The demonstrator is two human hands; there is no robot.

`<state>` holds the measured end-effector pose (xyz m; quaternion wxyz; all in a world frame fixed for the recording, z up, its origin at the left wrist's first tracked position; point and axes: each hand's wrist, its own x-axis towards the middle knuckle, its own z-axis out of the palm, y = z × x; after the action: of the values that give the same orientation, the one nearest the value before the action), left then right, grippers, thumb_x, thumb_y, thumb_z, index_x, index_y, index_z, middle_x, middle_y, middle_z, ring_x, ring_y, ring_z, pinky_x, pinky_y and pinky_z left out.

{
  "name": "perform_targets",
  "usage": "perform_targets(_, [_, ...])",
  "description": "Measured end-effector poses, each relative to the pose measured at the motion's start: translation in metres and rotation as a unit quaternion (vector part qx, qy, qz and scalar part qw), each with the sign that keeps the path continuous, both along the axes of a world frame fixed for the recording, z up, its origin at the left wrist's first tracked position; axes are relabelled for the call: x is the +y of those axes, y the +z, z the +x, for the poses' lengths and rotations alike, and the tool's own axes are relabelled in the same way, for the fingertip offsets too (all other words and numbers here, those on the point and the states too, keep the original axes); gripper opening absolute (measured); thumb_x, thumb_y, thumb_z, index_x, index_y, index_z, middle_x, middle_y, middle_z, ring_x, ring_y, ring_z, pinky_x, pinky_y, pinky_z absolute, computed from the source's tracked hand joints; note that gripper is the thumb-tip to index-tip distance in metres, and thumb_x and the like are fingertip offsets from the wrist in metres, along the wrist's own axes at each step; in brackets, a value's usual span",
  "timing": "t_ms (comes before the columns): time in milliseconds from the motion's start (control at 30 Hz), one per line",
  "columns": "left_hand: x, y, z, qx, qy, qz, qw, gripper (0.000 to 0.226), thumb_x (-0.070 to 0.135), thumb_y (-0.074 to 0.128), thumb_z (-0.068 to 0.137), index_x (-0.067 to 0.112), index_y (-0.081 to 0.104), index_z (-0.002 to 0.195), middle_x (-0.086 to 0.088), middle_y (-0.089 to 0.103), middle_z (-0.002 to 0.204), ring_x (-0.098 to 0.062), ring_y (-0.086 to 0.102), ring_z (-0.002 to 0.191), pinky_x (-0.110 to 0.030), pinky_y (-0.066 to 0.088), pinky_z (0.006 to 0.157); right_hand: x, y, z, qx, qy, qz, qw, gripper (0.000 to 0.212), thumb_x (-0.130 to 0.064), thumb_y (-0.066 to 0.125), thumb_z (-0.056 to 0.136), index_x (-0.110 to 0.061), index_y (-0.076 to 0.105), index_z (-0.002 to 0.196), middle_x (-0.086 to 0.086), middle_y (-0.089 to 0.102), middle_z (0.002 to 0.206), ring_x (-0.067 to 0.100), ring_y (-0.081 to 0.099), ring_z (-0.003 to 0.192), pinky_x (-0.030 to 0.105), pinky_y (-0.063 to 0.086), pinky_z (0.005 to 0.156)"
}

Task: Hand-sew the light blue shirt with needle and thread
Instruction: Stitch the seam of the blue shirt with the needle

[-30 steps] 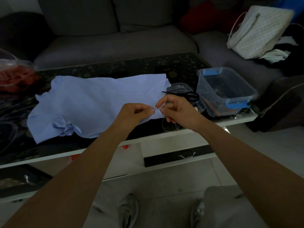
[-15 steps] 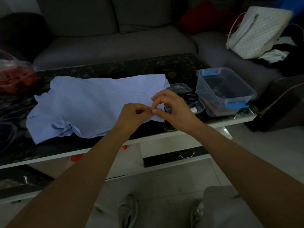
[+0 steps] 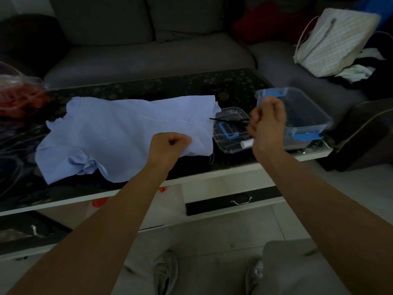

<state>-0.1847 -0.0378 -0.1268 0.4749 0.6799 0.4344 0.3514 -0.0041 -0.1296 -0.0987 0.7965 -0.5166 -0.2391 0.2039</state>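
The light blue shirt (image 3: pixel 119 133) lies spread on the dark table (image 3: pixel 148 88). My left hand (image 3: pixel 170 147) is closed on the shirt's near right edge, pinching the fabric. My right hand (image 3: pixel 266 124) is raised to the right of the shirt, over the box lid, with its fingers pinched together; the needle is too small to make out. A short loop of white thread (image 3: pixel 211 159) hangs from the shirt's right corner.
A clear box lid (image 3: pixel 228 145) holds black scissors (image 3: pixel 229 120) and a white spool (image 3: pixel 247 143). A clear box with blue clips (image 3: pixel 306 116) stands at the table's right end. A red item in plastic (image 3: pixel 19 99) sits far left. A grey sofa lies behind.
My right hand has pulled away from the shirt edge, up and to the right. My left hand stays closed on the fabric.
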Motion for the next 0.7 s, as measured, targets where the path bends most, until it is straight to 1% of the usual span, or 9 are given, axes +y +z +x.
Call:
perform_targets(33, [0.0, 0.0, 0.0, 0.001, -0.001, 0.003, 1.0, 0.008, 0.015, 0.068, 0.086, 0.012, 0.072, 0.08, 0.009, 0.066, 0.077, 0.011, 0.059, 0.062, -0.002, 0.043, 0.058, -0.001, -0.002, 0.009, 0.037, -0.045, -0.011, 0.998, 0.017, -0.017, 0.037, 0.103, -0.021, 0.044, 0.088, -0.01, 0.041, 0.056, 0.004, 0.034, 0.047, 0.018, 0.03, 0.044])
perform_targets(100, [0.001, 0.0, 0.0, 0.005, 0.003, 0.006, 1.0, 0.007, 0.016, 0.069, 0.085, 0.011, 0.073, 0.084, 0.008, 0.068, 0.079, 0.006, 0.06, 0.067, -0.003, 0.044, 0.061, 0.0, -0.01, 0.018, 0.04, -0.094, -0.072, 0.992, 0.016, -0.016, 0.038, 0.1, -0.022, 0.044, 0.087, -0.006, 0.041, 0.064, 0.005, 0.035, 0.054, 0.02, 0.031, 0.051])
perform_targets(200, [0.0, 0.0, 0.002, 0.01, 0.002, 0.016, 1.0, 0.009, 0.018, 0.069, 0.085, 0.011, 0.074, 0.087, 0.002, 0.07, 0.084, -0.003, 0.062, 0.075, -0.005, 0.048, 0.066, 0.004, -0.018, 0.014, -0.055, -0.052, -0.167, 0.983, 0.012, -0.016, 0.046, 0.097, -0.02, 0.051, 0.087, -0.003, 0.047, 0.07, 0.007, 0.042, 0.06, 0.02, 0.037, 0.055])
perform_targets(300, [-0.001, 0.0, 0.003, 0.016, 0.002, 0.023, 1.0, 0.008, 0.018, 0.07, 0.084, 0.011, 0.074, 0.086, -0.002, 0.072, 0.087, -0.009, 0.064, 0.08, -0.009, 0.05, 0.068, 0.008, -0.015, -0.002, -0.218, 0.077, -0.2, 0.952, 0.005, -0.015, 0.058, 0.093, -0.011, 0.061, 0.09, 0.001, 0.057, 0.074, 0.007, 0.052, 0.063, 0.017, 0.044, 0.056])
perform_targets(400, [-0.002, 0.001, 0.005, 0.028, 0.005, 0.03, 0.999, 0.008, 0.019, 0.07, 0.084, 0.013, 0.075, 0.084, -0.001, 0.073, 0.085, -0.011, 0.065, 0.08, -0.012, 0.05, 0.069, 0.011, -0.018, -0.017, -0.338, 0.167, -0.2, 0.904, 0.006, -0.017, 0.067, 0.088, -0.012, 0.065, 0.085, 0.0, 0.046, 0.056, 0.01, 0.042, 0.052, 0.026, 0.039, 0.054])
perform_targets(500, [-0.003, 0.002, 0.005, 0.029, 0.001, 0.03, 0.999, 0.011, 0.021, 0.07, 0.084, 0.012, 0.076, 0.087, -0.002, 0.073, 0.084, -0.014, 0.067, 0.08, -0.019, 0.052, 0.069, 0.013, -0.026, -0.026, -0.405, 0.18, -0.192, 0.876, 0.01, -0.022, 0.069, 0.087, -0.013, 0.065, 0.086, 0.0, 0.041, 0.052, 0.01, 0.037, 0.048, 0.031, 0.036, 0.052])
perform_targets(533, [-0.004, 0.002, 0.005, 0.028, -0.003, 0.03, 0.999, 0.012, 0.022, 0.07, 0.085, 0.012, 0.076, 0.088, -0.002, 0.073, 0.083, -0.015, 0.067, 0.08, -0.02, 0.052, 0.07, 0.013, -0.028, -0.028, -0.423, 0.175, -0.192, 0.868, 0.01, -0.023, 0.07, 0.087, -0.013, 0.065, 0.087, -0.002, 0.04, 0.051, 0.007, 0.036, 0.047, 0.03, 0.036, 0.052])
perform_targets(600, [-0.006, 0.004, 0.005, 0.024, -0.013, 0.028, 0.999, 0.013, 0.021, 0.069, 0.085, 0.012, 0.076, 0.09, -0.002, 0.073, 0.084, -0.016, 0.068, 0.082, -0.024, 0.054, 0.074, 0.015, -0.031, -0.029, -0.454, 0.154, -0.204, 0.853, 0.009, -0.022, 0.07, 0.086, -0.016, 0.065, 0.088, -0.008, 0.039, 0.05, 0.008, 0.039, 0.045, 0.025, 0.035, 0.051])
perform_targets(700, [-0.008, 0.004, 0.005, 0.015, -0.032, 0.02, 0.999, 0.014, 0.02, 0.068, 0.086, 0.01, 0.076, 0.091, -0.004, 0.073, 0.086, -0.019, 0.069, 0.085, -0.03, 0.055, 0.08, 0.016, -0.035, -0.029, -0.478, 0.13, -0.218, 0.841, 0.007, -0.019, 0.068, 0.088, -0.02, 0.063, 0.083, -0.01, 0.034, 0.049, 0.005, 0.043, 0.048, 0.024, 0.035, 0.053])
